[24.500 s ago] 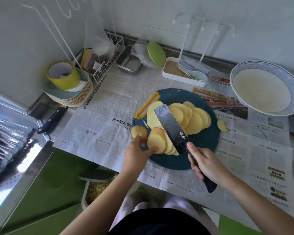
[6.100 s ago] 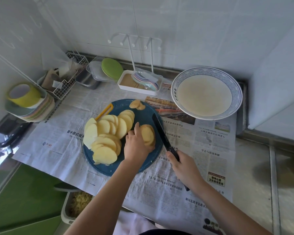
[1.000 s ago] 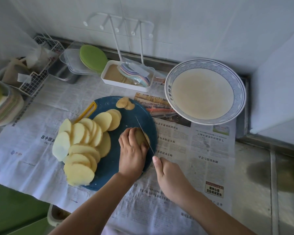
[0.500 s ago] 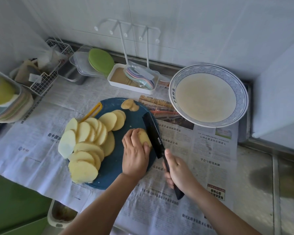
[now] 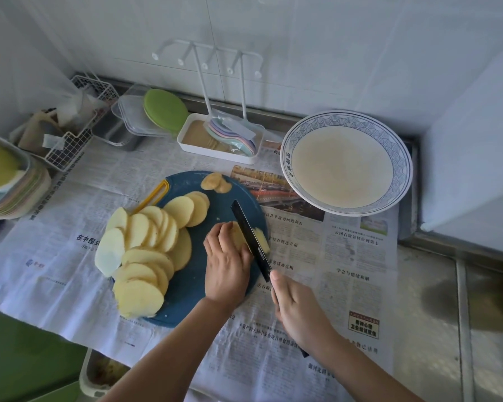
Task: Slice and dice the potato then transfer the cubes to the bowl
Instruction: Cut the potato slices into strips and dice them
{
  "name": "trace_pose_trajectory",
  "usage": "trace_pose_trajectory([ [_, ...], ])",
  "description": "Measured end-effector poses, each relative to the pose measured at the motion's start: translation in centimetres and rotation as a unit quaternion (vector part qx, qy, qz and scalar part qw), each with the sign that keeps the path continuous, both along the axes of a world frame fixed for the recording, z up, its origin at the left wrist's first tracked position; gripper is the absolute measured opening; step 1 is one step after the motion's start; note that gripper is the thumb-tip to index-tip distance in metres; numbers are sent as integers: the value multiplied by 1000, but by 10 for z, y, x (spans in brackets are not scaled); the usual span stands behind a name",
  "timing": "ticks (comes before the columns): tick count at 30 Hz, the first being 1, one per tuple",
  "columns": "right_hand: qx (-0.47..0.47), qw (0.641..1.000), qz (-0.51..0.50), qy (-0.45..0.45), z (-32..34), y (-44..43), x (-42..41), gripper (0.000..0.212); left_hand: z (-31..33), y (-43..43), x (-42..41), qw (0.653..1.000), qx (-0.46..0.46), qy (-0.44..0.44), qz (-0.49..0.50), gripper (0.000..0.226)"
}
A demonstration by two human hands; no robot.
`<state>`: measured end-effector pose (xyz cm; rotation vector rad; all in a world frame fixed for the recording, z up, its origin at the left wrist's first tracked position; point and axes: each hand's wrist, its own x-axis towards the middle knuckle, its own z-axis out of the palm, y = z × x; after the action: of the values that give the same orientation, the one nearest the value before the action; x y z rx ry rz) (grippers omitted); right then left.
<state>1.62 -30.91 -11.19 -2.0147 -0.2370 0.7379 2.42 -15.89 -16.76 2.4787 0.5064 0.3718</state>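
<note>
A round blue cutting board (image 5: pixel 224 195) lies on newspaper. Several pale potato slices (image 5: pixel 145 248) are fanned over its left half. My left hand (image 5: pixel 225 264) presses down on a small stack of slices (image 5: pixel 240 236) at the board's right side, fingers curled over it. My right hand (image 5: pixel 298 310) grips the handle of a black knife (image 5: pixel 250 237), whose blade stands in the stack. A cut strip (image 5: pixel 262 241) lies right of the blade. A large blue-rimmed bowl (image 5: pixel 401 158) sits at the back right, nothing in it.
Two peel-end pieces (image 5: pixel 215 181) lie at the board's far edge. Behind stand a white tray with pastel spoons (image 5: pixel 230 137), a green lid (image 5: pixel 164 111), a wire basket (image 5: pixel 73 137) and stacked plates (image 5: pixel 9 184) at the left. A bin (image 5: pixel 99 372) shows below the counter edge.
The knife blade, lifted and tilted half a second ago, now stands down in the stack beside my left fingers, and a cut strip lies to its right. The left hand stays on the stack.
</note>
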Motion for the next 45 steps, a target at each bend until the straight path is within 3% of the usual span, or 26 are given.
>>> trace_pose_trajectory([
  [13, -53, 997, 47, -5, 6, 10, 1, 46, -6, 4, 1, 1000, 7, 1, -13, 50],
  [22, -88, 994, 57, -14, -7, 27, 16, 54, -1, -2, 2, 1000, -20, 2, 10, 52],
  [25, -54, 998, 37, 4, -13, 24, 20, 55, 0, -1, 2, 1000, -23, -3, 1, 51],
  [31, 76, 974, -22, 214, -12, 2, 33, 53, 6, 4, 0, 998, -58, -36, -10, 46],
  [38, 73, 984, -45, 154, -15, 0, 14, 55, 2, 20, 0, 997, 20, -32, -64, 40],
  [45, 93, 984, -52, 142, -10, -3, 8, 54, 2, 21, -1, 998, 5, -25, -50, 43],
])
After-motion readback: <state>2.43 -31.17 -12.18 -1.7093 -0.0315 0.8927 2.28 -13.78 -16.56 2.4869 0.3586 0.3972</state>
